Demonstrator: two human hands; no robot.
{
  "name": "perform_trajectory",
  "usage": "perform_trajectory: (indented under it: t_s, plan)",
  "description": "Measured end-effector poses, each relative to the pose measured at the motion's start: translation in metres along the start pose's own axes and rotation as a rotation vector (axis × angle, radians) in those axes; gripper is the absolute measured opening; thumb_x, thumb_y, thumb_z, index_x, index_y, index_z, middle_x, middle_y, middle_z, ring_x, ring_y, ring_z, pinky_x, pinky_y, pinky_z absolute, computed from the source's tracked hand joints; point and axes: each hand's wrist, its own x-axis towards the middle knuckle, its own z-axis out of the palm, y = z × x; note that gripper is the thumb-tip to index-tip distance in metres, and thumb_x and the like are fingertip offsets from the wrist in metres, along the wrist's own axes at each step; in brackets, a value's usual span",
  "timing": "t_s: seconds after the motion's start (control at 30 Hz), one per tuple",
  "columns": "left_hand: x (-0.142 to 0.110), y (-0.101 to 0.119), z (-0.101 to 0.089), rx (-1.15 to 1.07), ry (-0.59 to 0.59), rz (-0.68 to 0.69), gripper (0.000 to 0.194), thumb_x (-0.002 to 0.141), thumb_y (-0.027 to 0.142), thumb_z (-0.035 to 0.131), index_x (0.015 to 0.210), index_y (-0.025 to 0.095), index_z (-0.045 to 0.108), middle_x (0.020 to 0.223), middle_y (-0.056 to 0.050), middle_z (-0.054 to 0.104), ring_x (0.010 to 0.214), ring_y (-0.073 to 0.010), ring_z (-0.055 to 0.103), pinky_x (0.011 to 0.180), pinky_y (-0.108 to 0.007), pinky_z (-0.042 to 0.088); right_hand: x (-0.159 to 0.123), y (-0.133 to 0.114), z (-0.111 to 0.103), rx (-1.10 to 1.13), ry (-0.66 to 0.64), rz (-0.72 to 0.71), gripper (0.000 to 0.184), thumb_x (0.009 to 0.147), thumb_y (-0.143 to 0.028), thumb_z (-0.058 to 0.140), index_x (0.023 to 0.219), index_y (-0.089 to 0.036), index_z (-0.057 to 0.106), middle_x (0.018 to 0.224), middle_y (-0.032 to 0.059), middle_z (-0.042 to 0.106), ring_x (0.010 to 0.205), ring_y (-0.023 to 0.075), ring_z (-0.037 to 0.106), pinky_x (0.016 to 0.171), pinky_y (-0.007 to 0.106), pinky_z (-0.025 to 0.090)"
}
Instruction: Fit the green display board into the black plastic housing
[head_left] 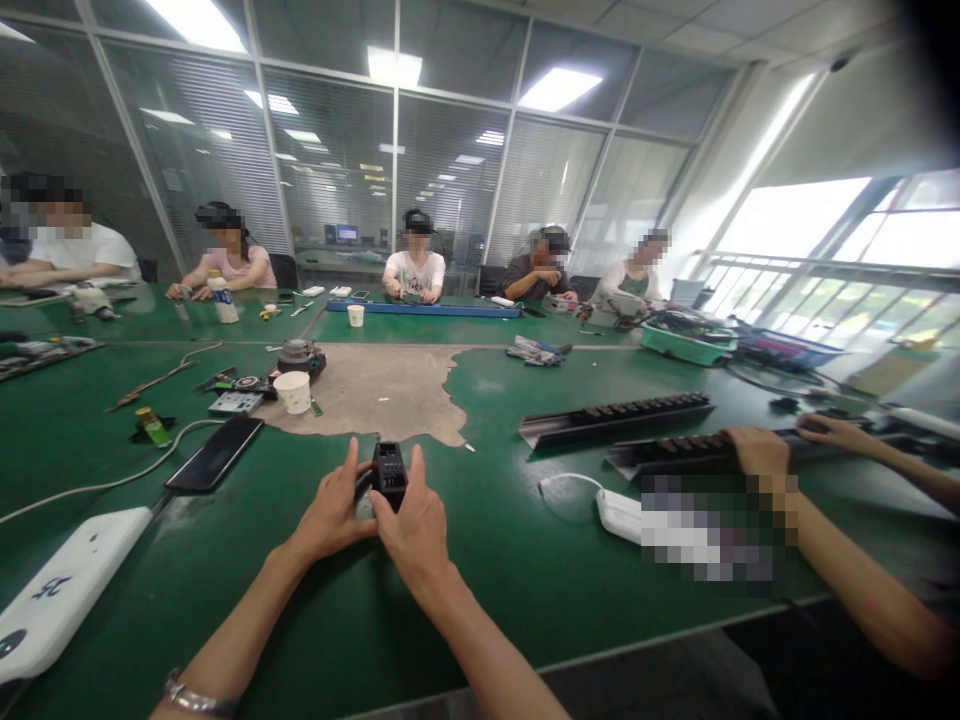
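Note:
Near the front middle of the green table, a small black block-shaped part [389, 470] with slots in its upper face stands between my two hands. My left hand [337, 515] grips it from the left, a finger against its side and the index finger pointing up. From the right, my right hand [416, 520] closes on it, thumb at its near lower edge and index finger raised along its side. The fingers partly cover its lower sides, so I cannot tell whether it rests on the table.
A dark phone [216, 455] and a white power bank [71, 590] lie left. Beyond the part are a brown board [382, 390] and a paper cup [292, 392]. Black rails [619, 420] lie right, where another person's hand [761, 455] works. Several people sit across the table.

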Motion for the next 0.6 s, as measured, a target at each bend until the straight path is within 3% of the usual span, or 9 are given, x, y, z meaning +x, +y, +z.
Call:
perform_trajectory:
  t_s: [0.17,0.33,0.47,0.6]
  plan:
    - [0.002,-0.017,0.002,0.055,-0.042,0.023,0.121,0.073,0.042,0.071,0.151,0.017,-0.018,0.146,-0.019,0.04,0.131,-0.0353,0.042,0.106,-0.052,0.033,-0.007,0.005,0.009,-0.065,-0.037,0.006,0.087,0.081,-0.032,0.065,0.15,-0.004,0.02,0.107,0.022,0.068,0.096,0.037,0.067,0.082,0.046,0.051]
    - [0.008,-0.04,0.005,0.16,-0.121,0.041,0.117,0.067,0.049,0.073,0.154,0.015,0.003,0.152,-0.023,0.029,0.137,-0.0408,0.032,0.108,-0.053,0.03,-0.015,0.016,0.022,-0.071,-0.007,-0.002,0.084,0.08,-0.03,0.065,0.148,-0.001,0.025,0.111,0.0251,0.065,0.101,0.038,0.064,0.086,0.049,0.05]
    - [0.008,-0.042,0.006,0.214,-0.11,0.028,0.106,0.067,0.046,0.072,0.153,0.019,0.016,0.15,-0.019,0.035,0.135,-0.0404,0.034,0.107,-0.054,0.03,-0.018,0.03,0.033,0.007,0.05,-0.063,0.084,0.078,-0.03,0.067,0.147,-0.003,0.028,0.124,0.0242,0.059,0.114,0.0367,0.058,0.096,0.049,0.047]
    - [0.004,-0.036,0.004,0.183,-0.088,0.087,0.103,0.072,0.052,0.068,0.153,0.021,0.013,0.15,-0.018,0.034,0.135,-0.0384,0.034,0.108,-0.054,0.03,-0.018,0.038,0.039,0.094,0.098,-0.134,0.087,0.077,-0.028,0.069,0.149,-0.007,0.024,0.139,0.0207,0.05,0.126,0.0327,0.05,0.105,0.046,0.043]
